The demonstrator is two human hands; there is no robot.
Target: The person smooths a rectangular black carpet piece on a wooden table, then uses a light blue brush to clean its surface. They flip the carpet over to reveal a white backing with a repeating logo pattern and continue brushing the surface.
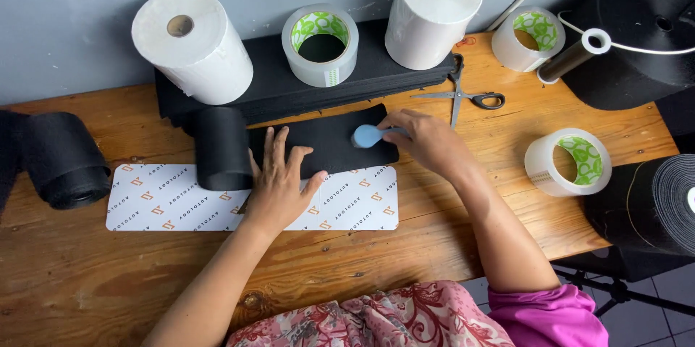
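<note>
A white printed strip (159,198) lies flat on the wooden table (434,238). A black felt sheet (326,140) partly unrolled from a black roll (221,148) lies across its top edge. My left hand (279,184) presses flat with fingers spread on the black sheet and the strip. My right hand (427,140) holds a small light-blue scraper (368,135) against the right end of the black sheet.
Two white paper rolls (192,43) (434,6), three clear tape rolls (320,43) (527,37) (568,162), scissors (463,93) and a stack of black sheets (289,90) stand at the back. Big black rolls sit at left (61,159) and right (644,202).
</note>
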